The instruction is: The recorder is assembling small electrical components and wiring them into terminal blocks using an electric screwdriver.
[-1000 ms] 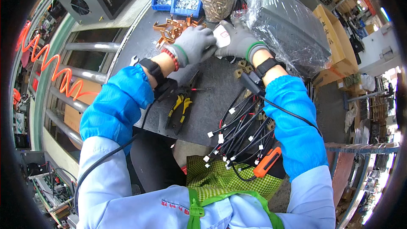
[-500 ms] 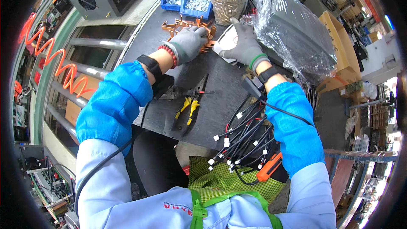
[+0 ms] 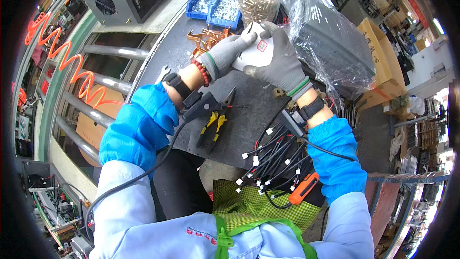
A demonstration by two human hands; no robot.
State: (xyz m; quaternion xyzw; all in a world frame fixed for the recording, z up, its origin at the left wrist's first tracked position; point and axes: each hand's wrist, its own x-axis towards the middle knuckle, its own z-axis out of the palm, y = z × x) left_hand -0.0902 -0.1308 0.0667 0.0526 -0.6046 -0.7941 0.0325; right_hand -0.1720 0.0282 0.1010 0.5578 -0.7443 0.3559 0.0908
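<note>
A white, sheet-like piece (image 3: 256, 53) with a small red mark is held up over the far part of the bench; whether it is paper or a flat bag I cannot tell. My right hand (image 3: 283, 60), in a grey glove, grips its right side between thumb and fingers. My left hand (image 3: 224, 55), gloved too, has its fingers closed at the upper left edge of the piece; anything inside them is hidden. Beyond my left hand lies a pile of copper-coloured metal brackets (image 3: 206, 39). Yellow-and-black pliers (image 3: 213, 127) rest on the bench closer to me.
Two blue bins (image 3: 224, 8) of small metal hardware and a clear bag of brass fasteners (image 3: 258, 2) stand at the back. Plastic-wrapped grey panels (image 3: 330, 43) and a cardboard box (image 3: 383, 62) are at right. Black cables (image 3: 278, 158) and an orange tool (image 3: 304, 189) lie near the front edge. A wrench (image 3: 164, 73) lies at left.
My left hand has moved off the copper-coloured brackets, to the right, onto the edge of the white piece. My right hand has turned the white piece so its red mark shows more fully.
</note>
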